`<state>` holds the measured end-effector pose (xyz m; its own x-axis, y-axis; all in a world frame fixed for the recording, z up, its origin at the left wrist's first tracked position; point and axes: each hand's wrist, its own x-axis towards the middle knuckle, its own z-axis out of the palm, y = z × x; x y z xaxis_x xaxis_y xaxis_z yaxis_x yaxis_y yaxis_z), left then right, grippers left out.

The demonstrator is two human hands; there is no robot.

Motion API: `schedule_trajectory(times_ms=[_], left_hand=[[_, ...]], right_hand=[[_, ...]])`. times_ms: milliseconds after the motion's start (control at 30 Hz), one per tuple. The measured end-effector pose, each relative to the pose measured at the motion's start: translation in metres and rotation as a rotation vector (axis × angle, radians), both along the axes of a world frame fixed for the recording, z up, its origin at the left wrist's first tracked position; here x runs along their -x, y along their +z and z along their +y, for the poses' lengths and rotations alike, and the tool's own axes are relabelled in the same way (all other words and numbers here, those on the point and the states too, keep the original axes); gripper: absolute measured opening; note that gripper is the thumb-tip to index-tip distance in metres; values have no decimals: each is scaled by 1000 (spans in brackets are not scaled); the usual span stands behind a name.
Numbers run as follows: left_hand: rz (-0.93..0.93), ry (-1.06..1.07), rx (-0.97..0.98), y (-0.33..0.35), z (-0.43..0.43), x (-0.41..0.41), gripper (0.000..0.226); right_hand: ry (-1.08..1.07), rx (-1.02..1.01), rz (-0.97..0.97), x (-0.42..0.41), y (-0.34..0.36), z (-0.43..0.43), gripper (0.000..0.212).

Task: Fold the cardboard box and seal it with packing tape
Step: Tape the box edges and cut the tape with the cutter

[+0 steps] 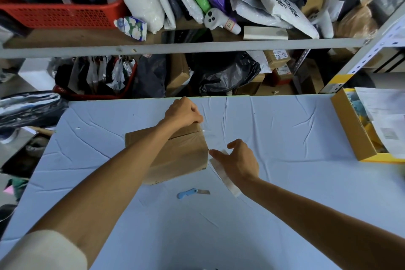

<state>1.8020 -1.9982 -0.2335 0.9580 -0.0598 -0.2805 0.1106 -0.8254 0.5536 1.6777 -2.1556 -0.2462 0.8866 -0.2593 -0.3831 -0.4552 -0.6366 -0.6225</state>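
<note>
From the head view, the cardboard box (184, 155) lies in the middle of the tabletop (285, 193), which is covered with a creased pale blue cloth. The box's flaps are folded down, with a seam showing across its top.

The left hand (183, 113) reaches over the box to its far right corner. Its grip is clamped there, with the fingers curled over the top edge.

The right hand (237, 161) sits just beside the box's right side. Its grip is apart, the fingers stretched towards the box edge and the thumb lifted. A whitish strip of tape (228, 183) runs from near that edge under the right palm and out towards the wrist. Whether the hand touches the strip cannot be told.

A blue utility knife (190, 193) lies on the cloth just in front of the box, blade out. At the right end of the tabletop stands an open yellow-brown carton (350, 129) holding papers.

Behind the tabletop, a metal shelf (175, 47) carries a red basket (61, 15), plastic bags and parcels.
</note>
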Motion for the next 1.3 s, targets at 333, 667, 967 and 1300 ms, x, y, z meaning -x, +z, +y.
schedule_trajectory(times_ms=[333,667,967,1300], left_hand=[[-18,82,-30,-5,-9,1,43],[-175,103,-59,-15,-13,4,8],[14,-750,-153,11,44,36,70],[-220,-515,-194,4,41,34,69]], right_hand=[[35,29,-22,1,-7,2,56],[-35,-68,29,-5,-5,1,50],[-43,-99,64,0,-6,-4,54],[4,-174,-10,-39,7,-9,57]])
